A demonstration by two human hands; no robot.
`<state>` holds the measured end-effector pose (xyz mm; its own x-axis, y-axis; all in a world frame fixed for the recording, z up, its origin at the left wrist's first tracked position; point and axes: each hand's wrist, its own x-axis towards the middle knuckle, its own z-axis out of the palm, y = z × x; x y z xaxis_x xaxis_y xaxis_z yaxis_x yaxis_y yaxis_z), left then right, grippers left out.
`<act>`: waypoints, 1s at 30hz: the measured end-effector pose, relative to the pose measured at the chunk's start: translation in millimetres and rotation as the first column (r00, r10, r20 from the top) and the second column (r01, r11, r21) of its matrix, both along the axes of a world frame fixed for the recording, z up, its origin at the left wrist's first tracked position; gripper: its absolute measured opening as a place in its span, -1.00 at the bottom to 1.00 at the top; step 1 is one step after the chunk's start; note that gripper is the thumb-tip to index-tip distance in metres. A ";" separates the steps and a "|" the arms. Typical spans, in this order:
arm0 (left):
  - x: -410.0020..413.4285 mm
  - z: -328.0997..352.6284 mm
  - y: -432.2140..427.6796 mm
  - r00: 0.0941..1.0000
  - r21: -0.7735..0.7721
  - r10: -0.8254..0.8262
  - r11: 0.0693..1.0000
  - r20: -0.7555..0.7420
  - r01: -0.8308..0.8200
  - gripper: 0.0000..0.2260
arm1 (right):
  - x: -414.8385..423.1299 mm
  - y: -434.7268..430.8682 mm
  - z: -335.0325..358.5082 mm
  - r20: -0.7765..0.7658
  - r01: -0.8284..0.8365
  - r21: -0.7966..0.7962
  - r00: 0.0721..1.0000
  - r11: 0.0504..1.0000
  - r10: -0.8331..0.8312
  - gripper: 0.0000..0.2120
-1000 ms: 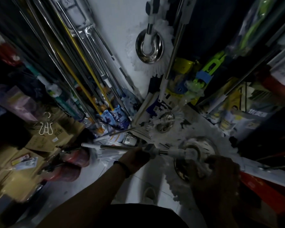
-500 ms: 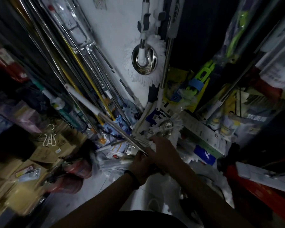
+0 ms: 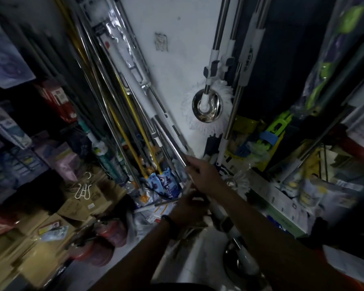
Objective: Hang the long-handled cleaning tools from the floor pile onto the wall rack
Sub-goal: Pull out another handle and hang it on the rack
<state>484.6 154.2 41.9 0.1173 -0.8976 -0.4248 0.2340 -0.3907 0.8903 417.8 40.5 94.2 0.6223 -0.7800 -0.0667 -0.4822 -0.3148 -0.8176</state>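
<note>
Near the wall (image 3: 177,70), left hand (image 3: 188,206) and right hand (image 3: 206,176) clamp fingers (image 3: 194,166) on the mop pole (image 3: 218,211); lift straight (mind other poles (image 3: 136,122)).

A hung mop (image 3: 207,106) sits on the far wall (image 3: 172,66), with a bundle of poles (image 3: 124,110) leaning to its left. Cardboard boxes (image 3: 51,225) lie near left and packed shelves (image 3: 303,185) right; between them the mop handle (image 3: 218,212) slants, with the right hand (image 3: 204,175) on it farther than the left hand (image 3: 187,206)
</note>
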 end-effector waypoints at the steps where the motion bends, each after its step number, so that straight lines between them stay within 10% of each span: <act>1: 17.5 10.2 -3.8 0.999 0.014 0.043 0.999 0.017 -0.043 -0.82 | 1.3 -2.4 0.0 0.015 0.012 -0.018 1.000 1.000 -0.012 -0.53; 5: 85.2 69.0 -26.1 0.930 -0.170 0.366 0.919 0.033 -0.356 -0.83 | 4.3 2.7 3.5 0.096 0.058 -0.069 0.994 0.996 -0.051 -0.58; 12: 139.0 213.2 -71.7 0.858 -0.523 0.509 0.753 0.077 -0.400 -0.65 | 20.4 31.9 23.2 0.293 0.125 -0.084 0.951 0.989 -0.095 -0.52; 21: 158.0 312.3 -90.3 0.907 -0.644 0.415 0.714 0.071 -0.276 -0.67 | 39.5 16.1 109.0 0.194 0.096 -0.092 0.978 0.991 -0.076 -0.76; 30: 160.9 394.2 -110.8 0.926 -0.795 0.360 0.592 0.113 -0.134 -0.74 | 77.1 -5.9 349.4 0.499 0.349 -0.464 0.862 0.814 -0.085 -0.70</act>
